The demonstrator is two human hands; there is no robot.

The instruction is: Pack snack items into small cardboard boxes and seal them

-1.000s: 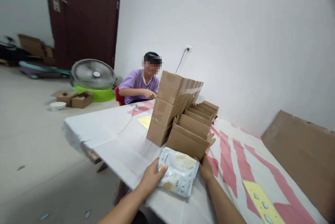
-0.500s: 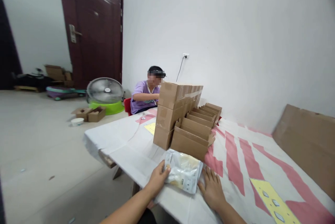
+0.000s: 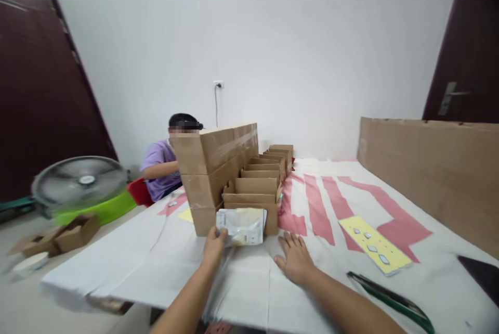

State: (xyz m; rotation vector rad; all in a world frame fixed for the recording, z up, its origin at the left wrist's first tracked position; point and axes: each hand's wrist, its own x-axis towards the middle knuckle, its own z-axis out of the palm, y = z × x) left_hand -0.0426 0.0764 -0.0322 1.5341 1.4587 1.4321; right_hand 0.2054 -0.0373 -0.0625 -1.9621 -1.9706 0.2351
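Gripped at its left edge by my left hand (image 3: 215, 245), a white printed pouch (image 3: 242, 226) is held up off the table. It stands in front of the nearest open cardboard box (image 3: 251, 200) and hides part of its front. My right hand (image 3: 295, 257) lies on the tablecloth to the right of the pouch, fingers spread and holding nothing. Behind the nearest box runs a row of open boxes (image 3: 260, 174). A stack of closed, taped cardboard boxes (image 3: 198, 185) rises just left of that row.
Right of my right forearm lies a green-handled tool (image 3: 390, 300). A large cardboard sheet (image 3: 429, 167) stands along the table's right side. Another person (image 3: 160, 167) sits behind the stack at the left. A fan (image 3: 83, 183) and small open boxes (image 3: 64, 235) are on the floor.
The view has turned right, bringing the green-handled tool and a second door into sight. My left hand has lifted the pouch toward the nearest box; my right hand is now apart from it.
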